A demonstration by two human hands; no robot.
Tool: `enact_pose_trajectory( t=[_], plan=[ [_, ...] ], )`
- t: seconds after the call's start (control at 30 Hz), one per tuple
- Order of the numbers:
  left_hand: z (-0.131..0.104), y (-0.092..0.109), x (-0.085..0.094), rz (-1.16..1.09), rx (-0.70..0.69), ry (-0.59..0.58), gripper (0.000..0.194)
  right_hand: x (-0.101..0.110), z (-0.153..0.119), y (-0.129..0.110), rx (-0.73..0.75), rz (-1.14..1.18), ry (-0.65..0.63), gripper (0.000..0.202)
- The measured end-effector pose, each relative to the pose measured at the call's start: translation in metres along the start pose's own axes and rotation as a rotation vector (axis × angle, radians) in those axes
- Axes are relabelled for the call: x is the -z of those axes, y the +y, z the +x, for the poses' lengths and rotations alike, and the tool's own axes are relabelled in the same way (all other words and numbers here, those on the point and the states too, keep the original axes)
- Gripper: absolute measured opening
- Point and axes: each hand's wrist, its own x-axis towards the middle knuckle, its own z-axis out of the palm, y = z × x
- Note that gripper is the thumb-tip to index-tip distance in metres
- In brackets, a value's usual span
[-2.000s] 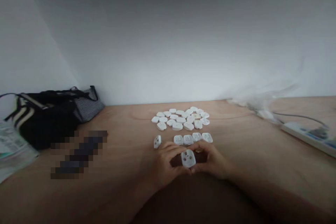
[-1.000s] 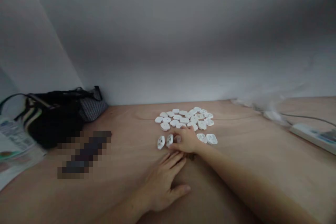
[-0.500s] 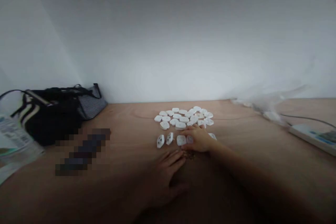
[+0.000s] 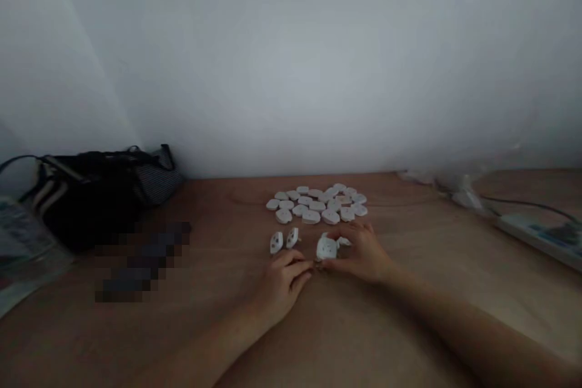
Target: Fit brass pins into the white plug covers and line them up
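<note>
Several white plastic pieces (image 4: 311,216) lie in a cluster on the wooden table (image 4: 227,218). Two more white pieces (image 4: 276,242) stand tilted side by side nearer to me. My right hand (image 4: 364,253) has its thumb and fingers around a white piece (image 4: 327,247) with small holes. Another small white piece (image 4: 344,242) shows by its fingers. Just left of this, my left hand (image 4: 288,276) has its fingertips drawn together near some tiny brownish bits (image 4: 319,265); whether it pinches one cannot be made out.
On the left are a black bag (image 4: 95,200), a clear plastic package (image 4: 31,248) and a pixelated dark object (image 4: 145,260). Crumpled clear plastic (image 4: 466,191) and a white power strip (image 4: 541,239) with a cable lie at the right. A pale wall stands behind.
My right hand has moved a little right and nearer, with the white piece shifted toward me. My left hand has risen slightly and its fingers have drawn together.
</note>
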Motion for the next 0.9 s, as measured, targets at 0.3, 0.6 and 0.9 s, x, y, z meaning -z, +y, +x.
enact_pose_trajectory(
  t=[0.3, 0.6, 0.9],
  plan=[
    [0.013, -0.008, 0.001, 0.03, -0.092, -0.102, 0.017, 0.01, -0.034, -0.003, 0.066, 0.053, -0.089, 0.04],
    [0.013, -0.007, 0.001, 0.011, -0.133, -0.103, 0.016, 0.003, -0.033, 0.0, 0.088, 0.066, -0.098, 0.041],
    [0.011, 0.009, 0.002, -0.069, -0.04, 0.072, 0.014, 0.0, -0.032, -0.004, 0.144, 0.042, -0.079, 0.053]
  ],
)
